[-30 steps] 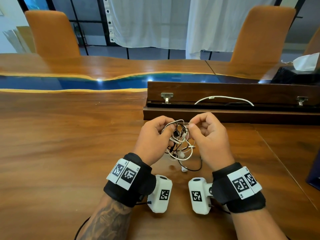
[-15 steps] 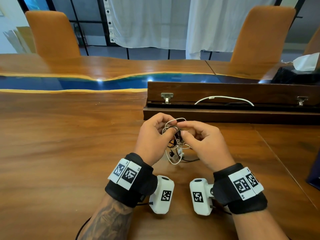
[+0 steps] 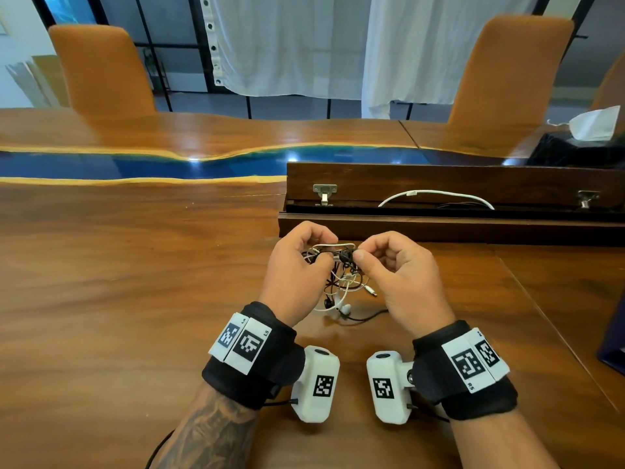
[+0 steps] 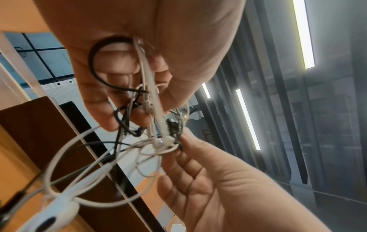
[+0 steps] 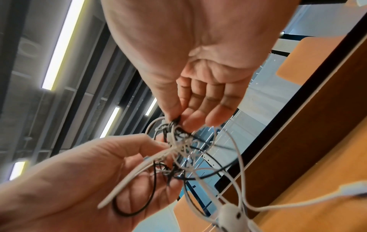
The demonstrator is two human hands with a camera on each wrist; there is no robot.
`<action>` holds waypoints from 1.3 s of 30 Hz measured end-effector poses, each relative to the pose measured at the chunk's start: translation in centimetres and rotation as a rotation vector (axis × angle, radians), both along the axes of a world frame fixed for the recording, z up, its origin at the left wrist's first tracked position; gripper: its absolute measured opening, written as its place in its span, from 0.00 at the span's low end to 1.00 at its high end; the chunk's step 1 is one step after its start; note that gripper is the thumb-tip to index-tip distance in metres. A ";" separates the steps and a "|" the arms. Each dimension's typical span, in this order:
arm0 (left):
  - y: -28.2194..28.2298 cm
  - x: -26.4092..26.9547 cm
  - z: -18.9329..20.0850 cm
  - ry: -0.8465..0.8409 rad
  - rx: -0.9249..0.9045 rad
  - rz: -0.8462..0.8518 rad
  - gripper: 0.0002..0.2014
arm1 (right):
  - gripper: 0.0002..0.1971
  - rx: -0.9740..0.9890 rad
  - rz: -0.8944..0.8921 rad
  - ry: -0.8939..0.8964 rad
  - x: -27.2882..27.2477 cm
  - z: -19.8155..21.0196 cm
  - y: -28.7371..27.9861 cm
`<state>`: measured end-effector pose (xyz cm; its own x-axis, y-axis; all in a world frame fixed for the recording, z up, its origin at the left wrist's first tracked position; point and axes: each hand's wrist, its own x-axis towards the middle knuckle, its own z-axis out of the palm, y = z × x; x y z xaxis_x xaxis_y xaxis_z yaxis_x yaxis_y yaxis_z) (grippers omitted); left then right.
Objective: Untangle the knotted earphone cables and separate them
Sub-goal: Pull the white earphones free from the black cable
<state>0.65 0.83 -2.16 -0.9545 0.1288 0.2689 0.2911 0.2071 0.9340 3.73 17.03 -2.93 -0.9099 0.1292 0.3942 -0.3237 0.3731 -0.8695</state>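
Note:
A tangle of white and black earphone cables [image 3: 341, 275] hangs between both hands above the wooden table [image 3: 135, 282]. My left hand [image 3: 297, 265] grips the left side of the tangle, with a black loop [image 4: 95, 62] and white strands [image 4: 147, 75] lying across its curled fingers. My right hand [image 3: 395, 272] pinches the knot [image 5: 174, 125] between thumb and fingertips. White earbuds [image 3: 345, 309] and a white plug [image 3: 372, 293] dangle below, close to the table. In the right wrist view a white earbud [image 5: 230, 215] hangs near the camera.
A long dark wooden box [image 3: 439, 228] with an open hinged lid lies just beyond the hands, with a white cable [image 3: 436, 195] in it. Orange chairs [image 3: 101, 69] stand behind the table. A dark object [image 3: 614, 346] sits at the right edge.
The hands have drawn slightly apart, stretching the top of the tangle sideways. The hanging loops have shifted and a white plug now sticks out to the right.

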 end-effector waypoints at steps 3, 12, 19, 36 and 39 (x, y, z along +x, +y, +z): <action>0.0 0.0 0.1 0.001 0.037 0.005 0.12 | 0.06 0.050 0.002 -0.040 0.0 -0.1 0.0; 0.2 0.5 0.4 -0.005 0.011 -0.070 0.10 | 0.10 0.052 -0.043 -0.016 0.0 -0.1 0.2; 0.0 0.4 0.5 -0.059 -0.035 -0.064 0.10 | 0.15 -0.062 -0.024 0.055 0.3 0.2 -0.3; -0.3 -0.1 0.4 -0.051 0.073 -0.083 0.09 | 0.08 -0.267 -0.088 0.182 -0.1 0.5 -0.2; -0.6 -0.7 -0.1 -0.010 0.085 0.040 0.08 | 0.04 -0.317 -0.053 0.195 -0.1 0.4 0.1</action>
